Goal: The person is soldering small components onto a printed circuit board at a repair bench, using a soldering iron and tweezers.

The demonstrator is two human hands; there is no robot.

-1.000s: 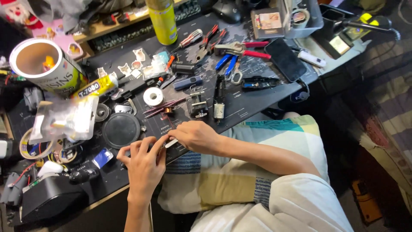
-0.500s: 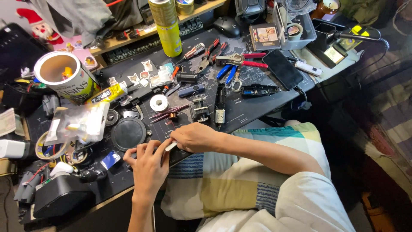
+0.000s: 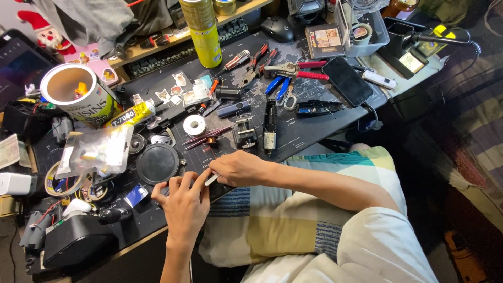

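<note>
Both hands meet at the near edge of a dark work mat [image 3: 309, 136]. My right hand [image 3: 238, 167] pinches a small white flat piece [image 3: 211, 180] at its fingertips. My left hand [image 3: 183, 202] curls beside it, fingertips touching the same piece or something under it; what lies below is hidden. A round black disc [image 3: 157, 163] lies just left of the hands. A small metal vise [image 3: 244, 132] and a black tool body [image 3: 270, 127] sit just beyond the right hand.
Pliers and cutters with red and blue handles [image 3: 285, 73], a black phone [image 3: 347, 80], a yellow spray can [image 3: 203, 31], an open cardboard tube [image 3: 78, 97], a plastic bag of parts [image 3: 97, 149], a glue tube [image 3: 133, 113], a solder spool [image 3: 194, 125] and tape rolls [image 3: 60, 181] crowd the mat.
The hands stay together on the small white piece with only slight finger shifts. The camera has tilted, so the whole desk sits lower in view.
</note>
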